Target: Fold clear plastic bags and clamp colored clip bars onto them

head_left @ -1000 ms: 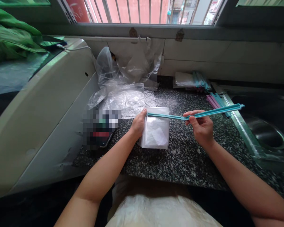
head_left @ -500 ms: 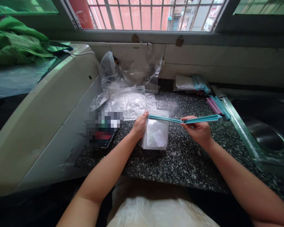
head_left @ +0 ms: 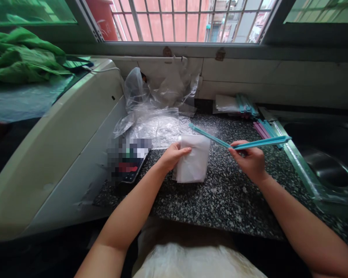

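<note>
My left hand [head_left: 174,156] grips the left edge of a folded clear plastic bag [head_left: 193,162], thumb lying across its top. In my right hand [head_left: 249,158] is a long turquoise bag sealing clip [head_left: 261,143], pinched at its hinge. The clip's two arms spread apart in a wide V: one points left above the bag's upper edge, the other points right toward the sink. A gap shows between the clip and the bag.
Loose clear plastic bags [head_left: 159,123] lie at the back left, near a partly blurred phone [head_left: 133,170]. Several turquoise and purple clips [head_left: 262,129] rest by the sink [head_left: 304,170]. More clips with bags [head_left: 232,104] lie against the wall. A white appliance [head_left: 75,127] stands left.
The clip has moved right, and its left arm has come away from my left hand and the bag's top. My left thumb now lies across the bag.
</note>
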`<state>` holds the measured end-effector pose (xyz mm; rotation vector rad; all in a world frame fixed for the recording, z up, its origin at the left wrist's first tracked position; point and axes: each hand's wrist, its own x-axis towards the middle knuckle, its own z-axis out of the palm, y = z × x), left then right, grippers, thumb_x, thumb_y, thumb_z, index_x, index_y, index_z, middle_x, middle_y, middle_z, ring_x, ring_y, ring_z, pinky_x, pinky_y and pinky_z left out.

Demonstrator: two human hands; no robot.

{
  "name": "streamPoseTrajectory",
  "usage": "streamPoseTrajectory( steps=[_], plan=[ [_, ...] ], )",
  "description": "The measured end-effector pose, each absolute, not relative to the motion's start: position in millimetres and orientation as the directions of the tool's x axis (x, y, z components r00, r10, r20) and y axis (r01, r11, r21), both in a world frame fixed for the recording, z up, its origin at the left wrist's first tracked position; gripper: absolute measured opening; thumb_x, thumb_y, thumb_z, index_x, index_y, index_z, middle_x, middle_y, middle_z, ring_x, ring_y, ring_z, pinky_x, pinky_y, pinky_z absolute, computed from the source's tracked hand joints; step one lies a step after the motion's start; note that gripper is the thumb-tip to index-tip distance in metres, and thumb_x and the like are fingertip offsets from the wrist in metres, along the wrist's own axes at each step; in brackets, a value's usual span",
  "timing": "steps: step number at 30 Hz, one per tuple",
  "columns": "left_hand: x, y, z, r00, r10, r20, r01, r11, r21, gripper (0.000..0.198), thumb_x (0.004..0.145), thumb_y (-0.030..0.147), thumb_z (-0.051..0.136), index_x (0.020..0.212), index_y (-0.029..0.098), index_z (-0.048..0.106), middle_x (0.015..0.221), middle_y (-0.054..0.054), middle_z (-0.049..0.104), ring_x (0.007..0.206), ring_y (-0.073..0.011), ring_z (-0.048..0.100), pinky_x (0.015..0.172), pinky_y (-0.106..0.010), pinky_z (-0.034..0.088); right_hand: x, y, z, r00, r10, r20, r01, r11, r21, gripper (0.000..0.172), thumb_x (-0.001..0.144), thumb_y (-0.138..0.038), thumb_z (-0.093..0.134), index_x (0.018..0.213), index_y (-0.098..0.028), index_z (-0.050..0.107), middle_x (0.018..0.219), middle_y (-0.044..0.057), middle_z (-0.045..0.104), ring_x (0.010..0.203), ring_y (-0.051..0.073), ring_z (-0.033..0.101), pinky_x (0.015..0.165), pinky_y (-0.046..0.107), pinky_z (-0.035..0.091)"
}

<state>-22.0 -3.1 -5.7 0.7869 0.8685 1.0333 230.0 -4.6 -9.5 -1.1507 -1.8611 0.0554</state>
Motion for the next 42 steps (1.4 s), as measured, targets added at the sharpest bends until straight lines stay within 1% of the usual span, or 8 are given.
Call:
streamPoseTrajectory(
  steps=[4,10,16,26,30,34,37,42],
  plan=[
    [-20,-9,-3,0.324,0.923,-0.209,-0.397,0.333,0.855,0.032,0.050,0.029,0.080,0.075,0.014,0.067,0.070,-0.003,0.068,0.059,-0.0123,0.060,0.060,-0.024,0.048,242,3,-11,-0.101,0.712,0.695,0.755,0.509,-0.413,0.013,0.079,-0.031,0.058,0.079,-0.019,0.061,0.074,0.004,0.068,0.055,0.014,0.060,0.054,0.027,0.051],
    [-14,-15,-8,0.368,0.897,-0.247,-0.340,0.376,0.862,0.033,0.055,0.036,0.078,0.077,0.014,0.068,0.069,-0.003,0.067,0.058,-0.0116,0.059,0.060,-0.024,0.045,225,-3,-14,-0.360,0.625,0.693,0.686,0.681,-0.258,0.010,0.082,-0.028,0.055,0.078,-0.020,0.059,0.074,0.005,0.067,0.069,0.017,0.064,0.064,0.028,0.053],
    [-10,-15,-16,0.328,0.881,-0.342,-0.285,0.438,0.853,0.039,0.050,0.043,0.078,0.065,0.011,0.064,0.059,-0.003,0.063,0.051,-0.0102,0.054,0.053,-0.023,0.041,212,-16,-10,-0.383,0.581,0.718,0.615,0.740,-0.271,0.003,0.082,-0.021,0.054,0.082,-0.021,0.057,0.076,0.004,0.066,0.074,0.017,0.064,0.070,0.030,0.054],
    [-5,-16,-4,0.248,0.901,-0.356,-0.383,0.428,0.819,0.041,0.044,0.034,0.081,0.073,0.011,0.063,0.065,-0.005,0.065,0.056,-0.0132,0.057,0.060,-0.027,0.046,214,-17,-13,-0.429,0.576,0.696,0.590,0.762,-0.268,0.009,0.083,-0.019,0.053,0.090,-0.019,0.058,0.080,0.006,0.066,0.076,0.017,0.064,0.070,0.030,0.054],
    [-4,-16,-6,0.214,0.916,-0.339,-0.409,0.399,0.820,0.038,0.045,0.032,0.080,0.072,0.012,0.062,0.065,-0.004,0.064,0.057,-0.0135,0.057,0.061,-0.027,0.046,213,-21,-10,-0.386,0.632,0.672,0.599,0.726,-0.339,0.014,0.084,-0.022,0.053,0.097,-0.019,0.058,0.087,0.007,0.068,0.079,0.017,0.065,0.072,0.029,0.054],
    [-4,-17,-5,0.203,0.928,-0.311,-0.438,0.370,0.819,0.037,0.045,0.030,0.080,0.073,0.013,0.062,0.066,-0.004,0.064,0.058,-0.0138,0.058,0.062,-0.027,0.046,214,-24,-10,-0.278,0.717,0.639,0.579,0.656,-0.484,0.012,0.082,-0.029,0.057,0.089,-0.020,0.059,0.076,0.002,0.067,0.066,0.014,0.063,0.063,0.025,0.053],
    [-4,-17,-6,0.216,0.929,-0.300,-0.440,0.367,0.820,0.036,0.047,0.030,0.079,0.074,0.013,0.063,0.067,-0.004,0.064,0.060,-0.0142,0.058,0.063,-0.027,0.047,215,-24,-12,-0.246,0.710,0.660,0.559,0.660,-0.502,0.010,0.081,-0.029,0.058,0.084,-0.020,0.061,0.076,0.002,0.068,0.068,0.014,0.065,0.063,0.025,0.053],
    [-3,-18,-8,0.220,0.938,-0.269,-0.426,0.340,0.838,0.037,0.049,0.031,0.078,0.078,0.013,0.063,0.075,-0.006,0.067,0.067,-0.0173,0.061,0.067,-0.029,0.047,214,-25,-11,-0.199,0.750,0.630,0.502,0.630,-0.592,0.011,0.079,-0.027,0.060,0.087,-0.020,0.064,0.079,0.002,0.070,0.066,0.015,0.066,0.062,0.026,0.056]
  ],
)
